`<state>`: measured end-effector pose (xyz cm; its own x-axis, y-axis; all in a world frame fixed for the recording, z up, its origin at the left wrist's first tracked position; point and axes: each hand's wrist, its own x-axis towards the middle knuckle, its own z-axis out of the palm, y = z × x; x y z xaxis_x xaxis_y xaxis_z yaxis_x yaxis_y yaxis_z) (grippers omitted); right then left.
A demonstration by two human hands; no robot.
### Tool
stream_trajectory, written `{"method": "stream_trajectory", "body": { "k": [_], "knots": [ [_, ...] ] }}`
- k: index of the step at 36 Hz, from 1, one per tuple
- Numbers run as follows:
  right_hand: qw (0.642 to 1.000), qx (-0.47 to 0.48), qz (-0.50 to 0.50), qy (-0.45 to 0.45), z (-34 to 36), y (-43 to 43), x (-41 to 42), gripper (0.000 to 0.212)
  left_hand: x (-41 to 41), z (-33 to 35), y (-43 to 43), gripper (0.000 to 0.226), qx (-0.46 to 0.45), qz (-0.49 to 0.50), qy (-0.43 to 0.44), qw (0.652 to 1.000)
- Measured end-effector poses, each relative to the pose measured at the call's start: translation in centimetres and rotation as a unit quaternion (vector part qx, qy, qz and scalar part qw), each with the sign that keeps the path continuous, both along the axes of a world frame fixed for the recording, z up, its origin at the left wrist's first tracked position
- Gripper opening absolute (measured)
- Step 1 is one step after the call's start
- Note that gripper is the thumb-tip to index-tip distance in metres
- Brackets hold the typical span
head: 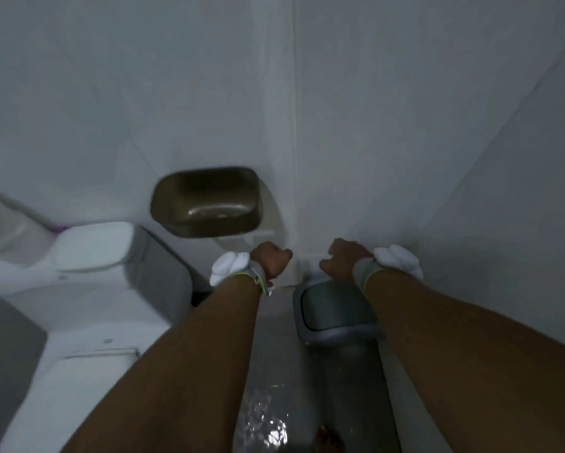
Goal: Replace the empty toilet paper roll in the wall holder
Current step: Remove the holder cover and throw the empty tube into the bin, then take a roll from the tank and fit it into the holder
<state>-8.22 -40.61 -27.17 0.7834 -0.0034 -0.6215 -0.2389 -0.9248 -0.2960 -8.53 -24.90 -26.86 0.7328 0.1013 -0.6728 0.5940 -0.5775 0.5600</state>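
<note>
both hands reach low toward the wall corner, the left hand [271, 261] curled in a loose fist just beside the holder [206, 201], the right hand [343, 259] half curled above the bin [336, 313], its grip unclear; no roll can be made out.

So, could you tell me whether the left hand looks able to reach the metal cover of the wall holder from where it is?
Probably yes. The left hand sits just below and right of the metal cover, with nothing visible between them; the toilet stands off to the left.
</note>
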Motion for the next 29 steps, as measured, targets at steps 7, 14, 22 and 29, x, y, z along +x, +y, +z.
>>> {"method": "stream_trajectory", "body": {
  "k": [7, 14, 22, 29],
  "knots": [
    [0.997, 0.012, 0.018, -0.073, 13.4, 4.4, -1.1, 0.062, -1.4, 13.2, 5.3, 0.025, 0.003, 0.001, -0.081, 0.997],
    [0.987, 0.029, 0.03, -0.156, 24.0, 10.7, -3.1, 0.054, -3.1, 23.7, 12.7, 0.043, 0.021, -0.004, -0.173, 0.985],
    [0.976, 0.069, 0.044, -0.201, 31.2, 19.5, -5.5, 0.048, -5.6, 31.0, 21.3, 0.044, -0.049, 0.107, -0.189, 0.975],
    [0.969, 0.094, 0.068, -0.22, 34.2, 26.4, -6.7, 0.049, -7.8, 33.9, 28.9, 0.045, -0.037, 0.128, -0.216, 0.967]
  ]
}}
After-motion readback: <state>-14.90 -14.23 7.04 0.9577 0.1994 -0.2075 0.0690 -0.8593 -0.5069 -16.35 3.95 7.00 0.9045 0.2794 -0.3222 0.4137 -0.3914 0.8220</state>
